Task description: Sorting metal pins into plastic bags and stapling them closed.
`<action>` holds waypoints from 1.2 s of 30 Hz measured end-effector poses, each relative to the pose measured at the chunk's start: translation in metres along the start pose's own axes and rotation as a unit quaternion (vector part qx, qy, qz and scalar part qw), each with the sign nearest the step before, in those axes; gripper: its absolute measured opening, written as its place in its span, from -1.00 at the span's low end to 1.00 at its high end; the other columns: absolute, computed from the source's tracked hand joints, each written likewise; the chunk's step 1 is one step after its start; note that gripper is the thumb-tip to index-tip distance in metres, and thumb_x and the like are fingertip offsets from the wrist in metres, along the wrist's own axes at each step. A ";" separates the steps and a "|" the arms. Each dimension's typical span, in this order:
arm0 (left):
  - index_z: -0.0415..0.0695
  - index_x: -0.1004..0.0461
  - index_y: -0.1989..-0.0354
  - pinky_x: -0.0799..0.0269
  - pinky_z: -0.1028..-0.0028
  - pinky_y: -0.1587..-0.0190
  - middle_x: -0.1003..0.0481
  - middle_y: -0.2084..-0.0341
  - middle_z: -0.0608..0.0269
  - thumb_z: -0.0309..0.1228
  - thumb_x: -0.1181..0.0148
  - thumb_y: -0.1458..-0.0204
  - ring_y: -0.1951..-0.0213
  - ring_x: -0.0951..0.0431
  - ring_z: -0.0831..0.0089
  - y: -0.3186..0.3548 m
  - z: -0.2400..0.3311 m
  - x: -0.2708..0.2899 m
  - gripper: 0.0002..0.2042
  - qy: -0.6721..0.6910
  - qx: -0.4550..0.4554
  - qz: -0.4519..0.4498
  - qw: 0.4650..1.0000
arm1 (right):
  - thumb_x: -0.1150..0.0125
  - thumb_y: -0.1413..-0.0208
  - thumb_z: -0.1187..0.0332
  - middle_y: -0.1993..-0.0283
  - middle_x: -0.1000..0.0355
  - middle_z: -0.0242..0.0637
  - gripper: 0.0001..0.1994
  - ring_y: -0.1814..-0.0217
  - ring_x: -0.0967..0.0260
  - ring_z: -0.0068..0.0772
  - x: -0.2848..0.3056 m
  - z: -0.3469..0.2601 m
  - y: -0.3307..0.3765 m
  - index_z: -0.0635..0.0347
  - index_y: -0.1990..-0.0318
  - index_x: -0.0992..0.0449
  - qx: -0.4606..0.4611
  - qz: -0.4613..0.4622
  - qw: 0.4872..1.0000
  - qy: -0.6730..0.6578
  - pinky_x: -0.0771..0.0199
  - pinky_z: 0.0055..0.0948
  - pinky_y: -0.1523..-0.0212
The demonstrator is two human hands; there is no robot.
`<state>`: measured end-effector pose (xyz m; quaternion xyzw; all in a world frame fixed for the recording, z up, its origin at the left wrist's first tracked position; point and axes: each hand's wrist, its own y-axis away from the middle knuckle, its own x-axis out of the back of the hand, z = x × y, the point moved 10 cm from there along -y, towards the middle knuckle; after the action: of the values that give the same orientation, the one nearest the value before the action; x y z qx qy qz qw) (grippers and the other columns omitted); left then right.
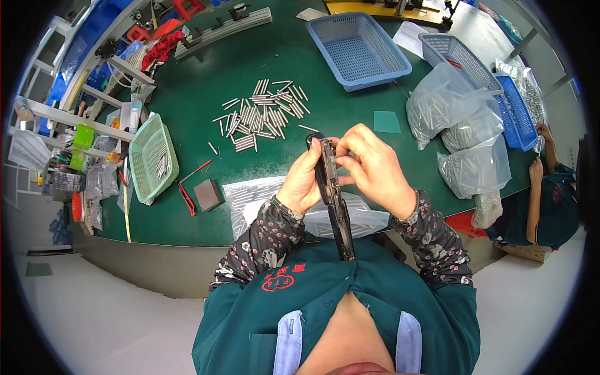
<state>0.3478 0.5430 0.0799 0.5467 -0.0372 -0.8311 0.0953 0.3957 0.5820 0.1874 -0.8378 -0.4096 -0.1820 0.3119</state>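
Between my hands, close to my chest, a long narrow black-and-metal tool (338,219) stands with its far end raised over the table edge. My left hand (300,182) is closed round its far part, the thumb near the top. On the other side, the fingers of my right hand (377,170) are pinched against the metal rail; any small piece between them is hidden. Beyond my hands, many short silvery metal rods (253,115) lie in a loose heap on the green table. A clear plastic bag (369,220) lies beneath the tool, and a flat bag of rods (240,209) is beside my left forearm.
At left are a pale green basket (139,159) holding some rods, red-handled pliers (187,199) and a brown-grey block (208,195). A blue basket (350,84) stands far right of centre. Filled plastic bags (465,140) line the right side, near a co-worker's arms (534,187).
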 end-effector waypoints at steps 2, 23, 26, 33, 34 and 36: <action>-0.23 -0.23 0.15 -0.41 0.14 0.16 -0.35 0.25 0.15 -0.09 0.19 -0.06 0.18 -0.42 0.26 -0.001 -0.001 0.001 -0.59 0.002 0.006 0.002 1.000 | -0.09 0.19 0.52 0.40 -0.24 -0.30 -0.89 0.37 -0.31 -0.25 0.002 0.004 0.000 0.20 0.45 -0.32 -0.024 0.004 0.999 -0.023 -0.29 -0.32 0.42; -0.19 -0.24 0.19 -0.28 -0.09 0.11 -0.29 0.27 0.12 -0.04 0.25 -0.06 0.09 -0.31 0.22 -0.003 -0.014 0.013 -0.57 0.028 0.038 0.030 0.998 | 0.06 0.02 0.53 0.40 -0.33 -0.24 -0.91 0.56 -0.29 -0.63 -0.031 0.072 0.024 0.29 0.32 -0.27 -0.273 0.011 0.756 -0.595 -0.24 -0.76 0.79; -0.20 -0.25 0.20 -0.29 -0.07 0.11 -0.31 0.30 0.14 -0.03 0.24 -0.05 0.14 -0.34 0.23 -0.003 -0.015 0.016 -0.57 0.037 0.036 0.051 0.997 | 0.11 0.04 0.52 0.46 -0.30 -0.29 -0.90 0.57 -0.26 -0.65 -0.026 0.076 0.028 0.30 0.34 -0.29 -0.301 0.057 0.733 -0.607 -0.20 -0.74 0.82; -0.21 -0.27 0.31 -0.39 0.26 0.13 -0.33 0.42 0.18 -0.02 0.18 -0.04 0.31 -0.40 0.32 -0.007 -0.002 0.072 -0.58 0.205 -0.011 0.110 0.973 | 0.17 0.01 0.51 0.53 -0.22 -0.41 -0.88 0.66 -0.08 -0.75 -0.043 0.074 0.045 0.30 0.37 -0.33 -0.312 -0.029 0.783 -0.537 0.02 -0.81 0.82; -0.21 -0.27 0.31 -0.39 0.26 0.13 -0.33 0.42 0.18 -0.02 0.18 -0.04 0.31 -0.40 0.32 -0.005 -0.002 0.070 -0.58 0.207 -0.012 0.111 0.972 | 0.19 0.00 0.51 0.53 -0.22 -0.42 -0.87 0.67 -0.05 -0.77 -0.042 0.075 0.046 0.30 0.36 -0.33 -0.311 -0.028 0.800 -0.513 0.05 -0.82 0.82; -0.23 -0.27 0.28 -0.44 0.26 0.22 -0.34 0.38 0.12 -0.05 0.18 -0.05 0.32 -0.40 0.29 -0.004 -0.006 0.055 -0.59 0.205 0.003 0.074 0.976 | 0.19 -0.01 0.52 0.52 -0.23 -0.43 -0.87 0.64 -0.09 -0.76 -0.038 0.080 0.050 0.29 0.35 -0.33 -0.319 -0.015 0.818 -0.478 -0.02 -0.80 0.78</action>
<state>0.3315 0.5359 0.0273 0.7015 -0.0595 -0.6917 0.1606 0.4166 0.5908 0.0880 -0.8656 -0.4392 0.1162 -0.2105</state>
